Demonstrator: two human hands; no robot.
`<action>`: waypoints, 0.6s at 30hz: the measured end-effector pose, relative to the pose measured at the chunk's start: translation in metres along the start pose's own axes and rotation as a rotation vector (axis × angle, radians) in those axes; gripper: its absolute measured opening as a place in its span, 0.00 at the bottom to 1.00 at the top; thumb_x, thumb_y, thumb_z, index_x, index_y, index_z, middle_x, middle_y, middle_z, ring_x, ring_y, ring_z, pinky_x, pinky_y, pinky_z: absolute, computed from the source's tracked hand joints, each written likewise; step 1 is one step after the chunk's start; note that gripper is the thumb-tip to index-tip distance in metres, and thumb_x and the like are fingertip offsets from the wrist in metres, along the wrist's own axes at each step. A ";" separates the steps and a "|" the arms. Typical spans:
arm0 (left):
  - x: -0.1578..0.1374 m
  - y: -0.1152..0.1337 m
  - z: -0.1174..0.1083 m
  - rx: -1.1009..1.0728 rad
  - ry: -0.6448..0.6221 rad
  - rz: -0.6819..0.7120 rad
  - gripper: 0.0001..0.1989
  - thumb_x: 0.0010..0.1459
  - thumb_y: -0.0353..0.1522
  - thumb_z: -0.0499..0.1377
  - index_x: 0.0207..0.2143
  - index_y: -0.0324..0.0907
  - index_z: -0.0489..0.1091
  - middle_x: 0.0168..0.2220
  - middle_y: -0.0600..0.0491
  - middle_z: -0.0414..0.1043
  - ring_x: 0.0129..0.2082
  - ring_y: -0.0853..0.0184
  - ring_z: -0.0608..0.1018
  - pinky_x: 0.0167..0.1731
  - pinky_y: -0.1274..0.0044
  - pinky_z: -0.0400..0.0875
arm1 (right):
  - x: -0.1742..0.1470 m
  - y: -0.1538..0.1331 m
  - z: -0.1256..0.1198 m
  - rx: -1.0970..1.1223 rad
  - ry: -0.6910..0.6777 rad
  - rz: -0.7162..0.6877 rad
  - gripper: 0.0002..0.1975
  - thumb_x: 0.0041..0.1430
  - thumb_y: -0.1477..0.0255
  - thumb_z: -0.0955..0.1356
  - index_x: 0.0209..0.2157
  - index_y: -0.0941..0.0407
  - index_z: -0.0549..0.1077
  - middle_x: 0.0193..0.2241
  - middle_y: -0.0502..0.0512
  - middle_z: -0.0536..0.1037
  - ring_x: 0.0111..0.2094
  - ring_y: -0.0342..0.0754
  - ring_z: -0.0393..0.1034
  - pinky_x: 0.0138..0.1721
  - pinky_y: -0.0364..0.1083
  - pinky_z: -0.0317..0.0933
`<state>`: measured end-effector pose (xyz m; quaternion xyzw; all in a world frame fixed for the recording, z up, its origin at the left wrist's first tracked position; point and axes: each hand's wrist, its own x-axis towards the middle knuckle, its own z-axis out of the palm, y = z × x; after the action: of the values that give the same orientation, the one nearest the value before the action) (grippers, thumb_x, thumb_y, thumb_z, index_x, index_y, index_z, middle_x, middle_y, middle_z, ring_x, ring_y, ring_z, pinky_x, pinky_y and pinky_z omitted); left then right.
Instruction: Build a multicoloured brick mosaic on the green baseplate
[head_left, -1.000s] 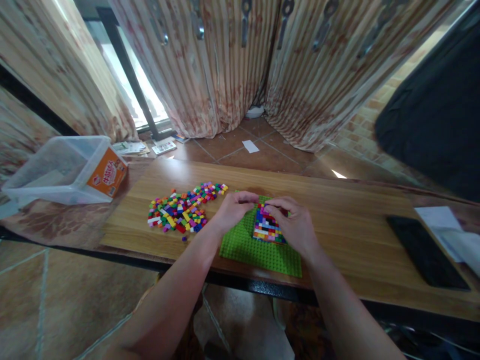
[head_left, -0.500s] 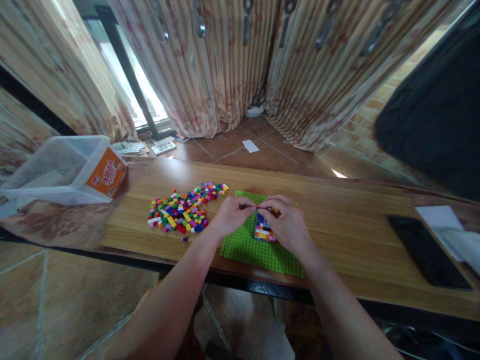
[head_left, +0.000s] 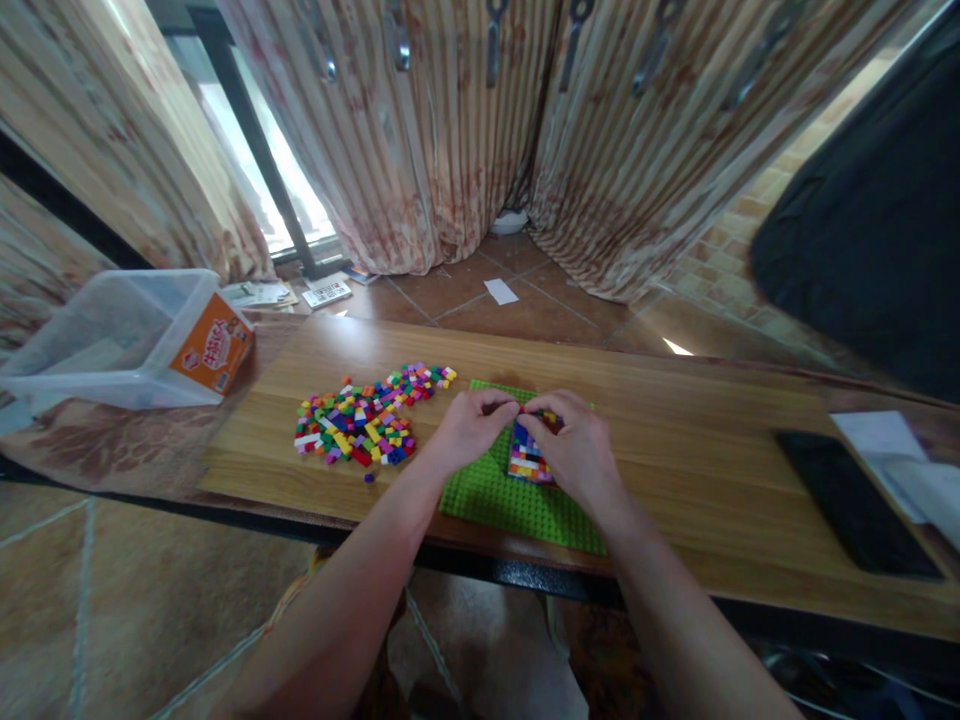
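Note:
A green studded baseplate (head_left: 480,490) lies on the table under both hands. On it stands a block of multicoloured toy bricks (head_left: 527,463), its right and far parts hidden by my right hand (head_left: 574,440). My left hand (head_left: 472,428) comes in from the left, thumb and forefinger pinched together at the block's far left corner. There the fingertips of both hands meet around a small red toy brick (head_left: 521,408), mostly covered by them. The right hand's fingers are closed too, curled over the block.
Loose toy bricks (head_left: 360,420) are heaped left of the baseplate, with one dark brick (head_left: 368,478) apart near the front. A clear plastic bin (head_left: 142,385) with an orange label stands far left. A black flat device (head_left: 855,505) and white papers (head_left: 881,450) lie at the right.
Both hands' fingertips have shifted slightly to the right and closed in at the block's far left corner. A bit of red now shows between them. The loose bricks have stayed put.

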<state>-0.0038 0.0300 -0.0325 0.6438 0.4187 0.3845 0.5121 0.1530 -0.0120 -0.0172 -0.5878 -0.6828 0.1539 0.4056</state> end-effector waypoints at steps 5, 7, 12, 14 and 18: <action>0.004 0.001 0.003 -0.087 -0.040 -0.035 0.10 0.54 0.35 0.60 0.30 0.37 0.78 0.26 0.55 0.74 0.26 0.71 0.70 0.28 0.79 0.63 | 0.000 0.001 -0.001 0.005 -0.001 -0.007 0.03 0.57 0.71 0.70 0.31 0.54 0.77 0.33 0.55 0.79 0.38 0.51 0.73 0.42 0.49 0.64; 0.003 0.002 0.003 -0.084 -0.048 -0.041 0.10 0.54 0.35 0.60 0.29 0.37 0.78 0.25 0.55 0.73 0.25 0.71 0.69 0.27 0.79 0.62 | -0.001 0.001 -0.002 0.015 -0.016 -0.003 0.03 0.57 0.72 0.69 0.32 0.54 0.77 0.34 0.55 0.79 0.38 0.51 0.73 0.43 0.50 0.64; 0.003 0.004 0.003 -0.079 -0.033 -0.019 0.10 0.55 0.34 0.59 0.27 0.37 0.77 0.23 0.56 0.71 0.23 0.73 0.67 0.26 0.79 0.61 | -0.002 0.002 -0.004 0.049 -0.045 0.006 0.05 0.58 0.72 0.68 0.34 0.53 0.77 0.36 0.55 0.79 0.39 0.50 0.73 0.44 0.50 0.64; 0.003 0.004 0.004 -0.069 -0.031 -0.003 0.10 0.55 0.34 0.59 0.27 0.37 0.76 0.22 0.57 0.70 0.23 0.72 0.67 0.26 0.80 0.62 | -0.002 0.003 -0.004 0.062 -0.046 0.005 0.05 0.58 0.72 0.68 0.34 0.53 0.78 0.35 0.54 0.79 0.39 0.50 0.73 0.44 0.50 0.64; 0.003 0.004 0.005 -0.011 -0.027 0.026 0.10 0.56 0.34 0.58 0.28 0.37 0.76 0.22 0.57 0.70 0.24 0.71 0.68 0.27 0.79 0.63 | -0.002 0.004 -0.003 0.068 -0.053 0.016 0.06 0.59 0.72 0.67 0.34 0.53 0.78 0.35 0.55 0.79 0.40 0.51 0.72 0.44 0.50 0.64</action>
<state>0.0021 0.0304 -0.0298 0.6513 0.4014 0.3848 0.5164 0.1581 -0.0137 -0.0186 -0.5750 -0.6829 0.1957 0.4059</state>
